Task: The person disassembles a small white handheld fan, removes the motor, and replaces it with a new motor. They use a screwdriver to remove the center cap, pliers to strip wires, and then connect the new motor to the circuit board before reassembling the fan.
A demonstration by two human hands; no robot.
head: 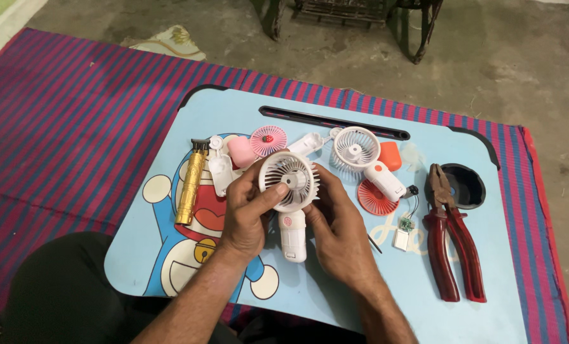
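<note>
My left hand [246, 213] grips the round grille of a small white handheld fan [289, 191], thumb across its face. My right hand [338, 226] holds the fan's right side and its white handle, which points down toward me. The fan is raised slightly over a light blue lap table [361, 286] with a cartoon cat print.
On the table lie a gold hair trimmer [189, 185], a pink fan cover [268, 140], a second white and orange fan [364, 159], a red fan grille [377, 199], a small circuit board [404, 226], red-handled pliers [453, 245] and a black cup recess [466, 185]. A striped mat [74, 140] lies underneath.
</note>
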